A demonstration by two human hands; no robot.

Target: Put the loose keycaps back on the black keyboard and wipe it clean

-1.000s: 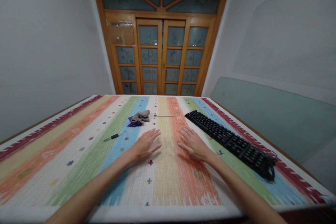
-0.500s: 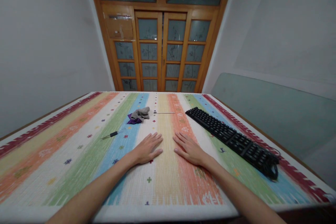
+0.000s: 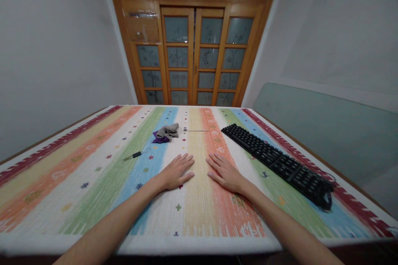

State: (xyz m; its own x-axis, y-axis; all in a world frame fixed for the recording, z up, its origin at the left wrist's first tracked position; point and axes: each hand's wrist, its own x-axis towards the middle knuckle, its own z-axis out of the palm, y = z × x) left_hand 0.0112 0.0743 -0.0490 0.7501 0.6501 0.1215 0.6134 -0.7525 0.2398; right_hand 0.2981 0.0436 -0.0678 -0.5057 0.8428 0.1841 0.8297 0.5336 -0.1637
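Observation:
My left hand (image 3: 177,172) lies flat on the striped tablecloth (image 3: 199,215), fingers stretched out and holding nothing. Opposite it, my right hand (image 3: 225,173) rests palm down in the same way, also without anything in it. Beyond the left hand sits a crumpled grey and purple cloth (image 3: 167,132). A small tool with a black middle and thin metal ends (image 3: 137,155) lies to the left. Ahead of both hands is a thin metal rod (image 3: 196,130) lying crosswise. On the right, a black keyboard (image 3: 273,159) stretches diagonally, its cable bundled at the near end.
The table's near edge (image 3: 199,247) runs just in front of me under the forearms. Wooden doors with glass panes (image 3: 194,54) stand behind the far edge. A pale green board (image 3: 323,128) leans along the right wall.
The view has tilted slightly, so the table's contents appear a little higher and further right. Both hands stay flat in the same places on the cloth.

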